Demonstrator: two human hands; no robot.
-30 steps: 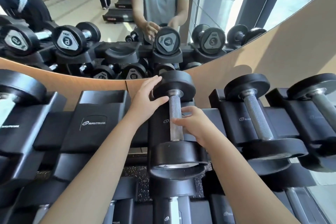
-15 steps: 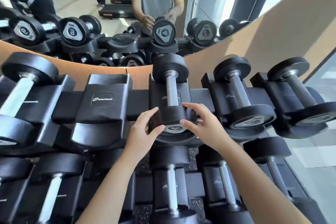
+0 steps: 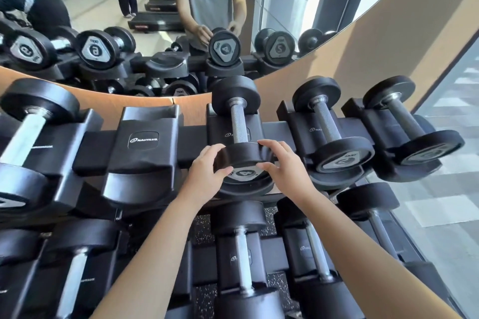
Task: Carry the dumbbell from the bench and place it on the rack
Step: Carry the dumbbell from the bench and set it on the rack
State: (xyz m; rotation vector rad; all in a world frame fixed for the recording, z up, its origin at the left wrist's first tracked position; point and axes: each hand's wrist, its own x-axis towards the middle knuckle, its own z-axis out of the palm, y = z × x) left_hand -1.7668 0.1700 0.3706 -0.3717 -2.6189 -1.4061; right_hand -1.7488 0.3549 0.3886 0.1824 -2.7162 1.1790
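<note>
A black dumbbell (image 3: 239,124) with a knurled steel handle and a "4" plate on its near end lies in a cradle on the top tier of the black rack (image 3: 197,137). My left hand (image 3: 207,169) cups the left side of its near head. My right hand (image 3: 282,164) cups the right side of the same head. Both hands touch the head with fingers curled around its rim.
An empty Nautilus cradle (image 3: 145,145) sits just left of the dumbbell. Two more dumbbells (image 3: 334,134) (image 3: 412,129) lie to the right, a larger one (image 3: 28,137) at far left. A lower tier holds several others. A mirror (image 3: 181,21) behind reflects people; a window is at right.
My hands left the dumbbell's far head and handle and came back to its near head. The dumbbell now rests in the cradle. My view has pulled back and tilted down.
</note>
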